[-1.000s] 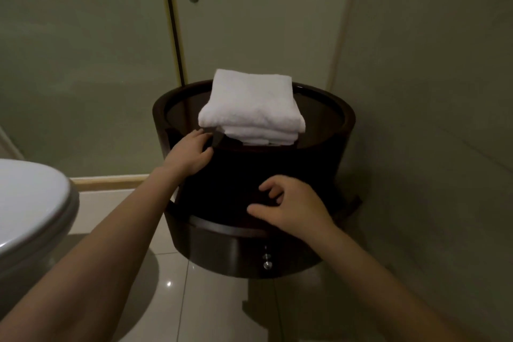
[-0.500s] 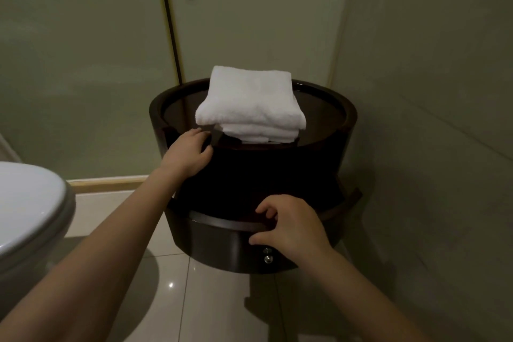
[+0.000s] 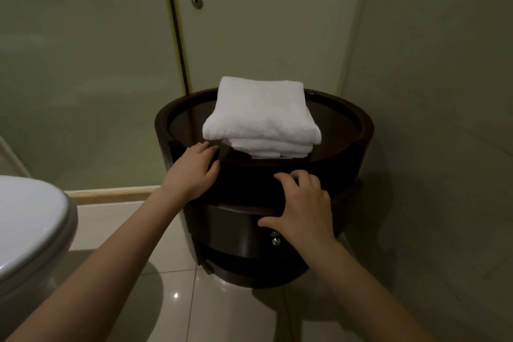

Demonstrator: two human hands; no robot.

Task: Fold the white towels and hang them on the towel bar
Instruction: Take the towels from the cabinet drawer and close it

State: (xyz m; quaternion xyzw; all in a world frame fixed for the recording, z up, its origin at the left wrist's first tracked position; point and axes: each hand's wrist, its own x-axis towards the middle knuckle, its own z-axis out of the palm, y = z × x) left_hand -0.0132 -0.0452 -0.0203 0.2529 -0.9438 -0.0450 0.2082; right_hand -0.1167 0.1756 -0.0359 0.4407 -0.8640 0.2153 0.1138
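- Evidently an early step: the white towels (image 3: 261, 116) lie stacked on the round dark stand (image 3: 366, 130) at frame centre, not yet lifted. No towel bar is in view.
- The left hand (image 3: 191, 172) rests with relaxed fingers on the rim, just beside the stack's lower-left corner.
- The right hand (image 3: 299, 211) lies with bent fingers on the stand's shadowed front; whether they hook an edge, I cannot tell.
- Next, probably, both hands rise to take a towel.
- Since the earlier frame the right hand has crept up from the small knobs (image 3: 274, 239); the left has stayed.
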